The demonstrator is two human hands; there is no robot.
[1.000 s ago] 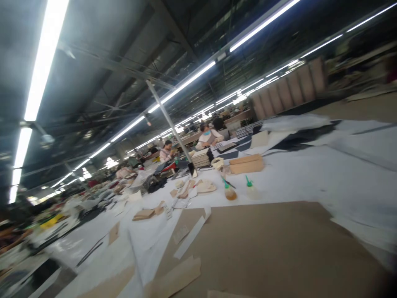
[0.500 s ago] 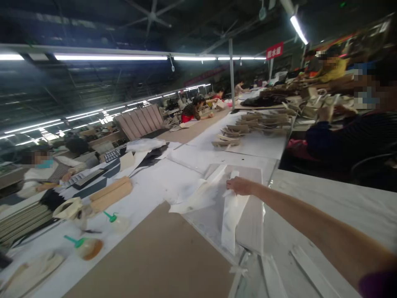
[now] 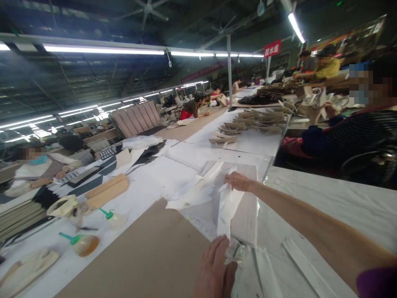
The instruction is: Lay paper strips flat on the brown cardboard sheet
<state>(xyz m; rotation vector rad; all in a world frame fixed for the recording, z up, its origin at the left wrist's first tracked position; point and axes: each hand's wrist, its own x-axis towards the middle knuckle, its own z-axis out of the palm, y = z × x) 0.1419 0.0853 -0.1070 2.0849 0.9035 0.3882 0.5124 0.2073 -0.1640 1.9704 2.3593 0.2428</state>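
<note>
My right hand (image 3: 238,182) pinches the far end of a white paper-like strip (image 3: 226,213). The strip lies lengthwise over a thin, pale translucent sheet (image 3: 246,223). At the strip's near end is my left hand (image 3: 214,267), its fingers stretched forward and the thumb apart; whether the fingertips touch the strip I cannot tell. Left of the strip, crumpled white sheets (image 3: 192,192) overlap the translucent sheet. Below the left hand's side spreads a large brown board (image 3: 139,252).
Two squeeze bottles with green nozzles, one with amber liquid (image 3: 83,245) and one paler (image 3: 114,218), stand on the left. Curved beige pieces (image 3: 235,126) lie farther along the table. A long white strip (image 3: 305,265) rests at right. Co-workers sit on both sides.
My left hand has come in from the bottom edge to the strip's near end. My right hand still grips the far end, which looks slightly raised. The view has shifted a little.
</note>
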